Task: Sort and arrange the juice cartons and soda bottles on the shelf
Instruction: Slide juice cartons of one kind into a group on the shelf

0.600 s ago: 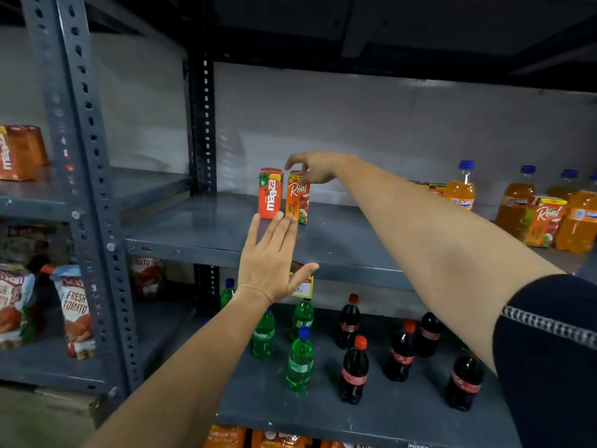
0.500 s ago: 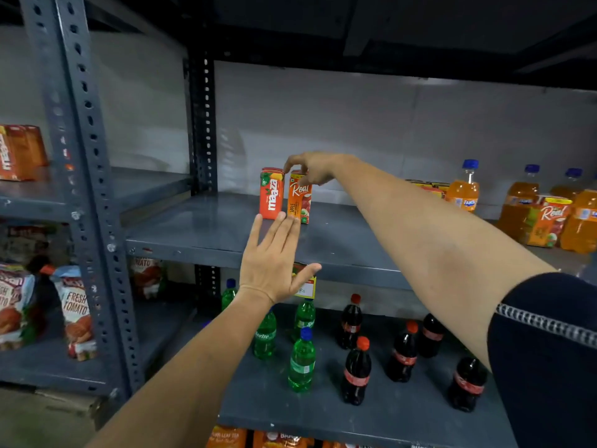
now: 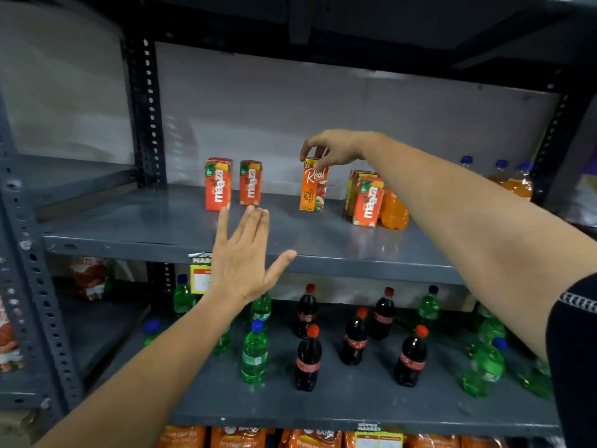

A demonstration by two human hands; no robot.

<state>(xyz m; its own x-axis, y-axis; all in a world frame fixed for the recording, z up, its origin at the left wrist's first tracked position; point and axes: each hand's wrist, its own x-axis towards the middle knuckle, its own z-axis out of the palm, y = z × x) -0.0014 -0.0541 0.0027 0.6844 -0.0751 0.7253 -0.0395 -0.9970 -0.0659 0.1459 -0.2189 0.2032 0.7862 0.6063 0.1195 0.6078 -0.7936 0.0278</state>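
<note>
My right hand point(image 3: 336, 147) pinches the top of an orange Real apple juice carton point(image 3: 313, 189) that stands upright on the middle grey shelf point(image 3: 161, 227). Two red Maaza cartons point(image 3: 218, 185) point(image 3: 250, 184) stand side by side to its left, with a gap between them and the Real carton. More Maaza cartons point(image 3: 368, 202) cluster to its right, beside an orange soda bottle point(image 3: 394, 211). My left hand point(image 3: 245, 266) is flat and open, holding nothing, in front of the shelf's edge below the two Maaza cartons.
More orange soda bottles point(image 3: 518, 184) stand at the far right by the post. The shelf below carries scattered cola bottles point(image 3: 308, 360) and green bottles point(image 3: 254, 357). A perforated steel upright point(image 3: 147, 108) bounds the shelf on the left. Orange packets point(image 3: 239, 438) fill the bottom shelf.
My right hand has carried the Real carton to the right, away from the Maaza carton it stood against; a second Maaza carton now shows. My left hand stays open.
</note>
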